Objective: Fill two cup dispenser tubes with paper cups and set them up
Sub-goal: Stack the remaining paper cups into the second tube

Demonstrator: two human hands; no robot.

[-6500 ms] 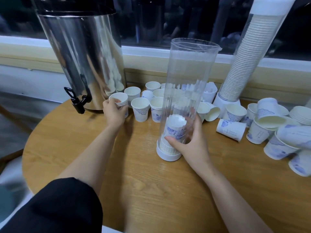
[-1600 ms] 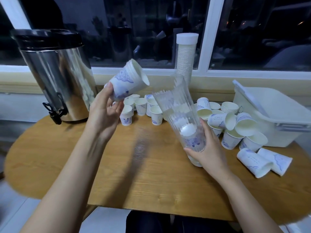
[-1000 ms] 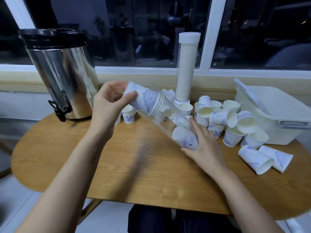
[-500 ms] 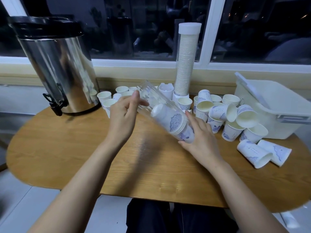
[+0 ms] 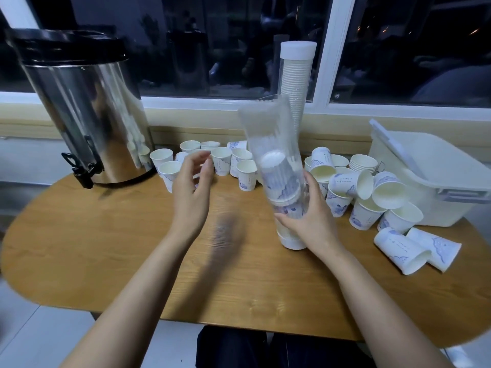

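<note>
I just tipped the clear tube (image 5: 273,144) back up, and the cups (image 5: 281,181) I pushed in have slid to the bottom. My right hand (image 5: 310,221) grips it low down by the table (image 5: 106,235), and my left hand (image 5: 191,192) has let go, open and empty, near the loose cups (image 5: 220,160). I think lots more must go in
</note>
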